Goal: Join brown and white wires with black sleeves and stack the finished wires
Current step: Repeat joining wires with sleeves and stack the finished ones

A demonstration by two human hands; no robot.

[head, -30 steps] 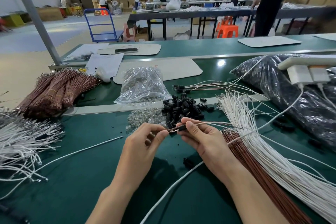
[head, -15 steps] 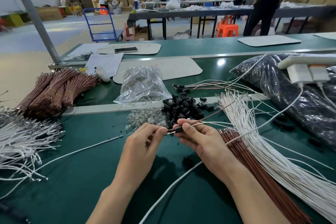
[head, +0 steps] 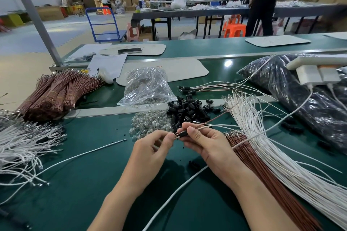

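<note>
My right hand (head: 203, 141) pinches a black sleeve (head: 182, 134) with a brown wire (head: 216, 119) and a white wire (head: 212, 127) trailing out of it to the right. My left hand (head: 154, 146) pinches the wire ends poking out of the sleeve's left side. Both hands hover over the green table, just in front of a pile of loose black sleeves (head: 189, 108). Loose brown wires (head: 249, 157) and white wires (head: 266, 137) fan out to the right. Several finished wires (head: 202, 88) lie stacked behind the sleeve pile.
Bundled brown wires (head: 54, 92) and a heap of white wires (head: 22, 142) lie at the left. A clear bag (head: 148, 86) and small clear bulbs (head: 148, 124) sit mid-table. A black plastic bag (head: 309, 99) with a white power strip (head: 317, 65) fills the right. One white cable (head: 174, 195) crosses the front.
The brown wire in my right hand has swung up and away from the white one. My hands stay close together at the sleeve, shifted slightly.
</note>
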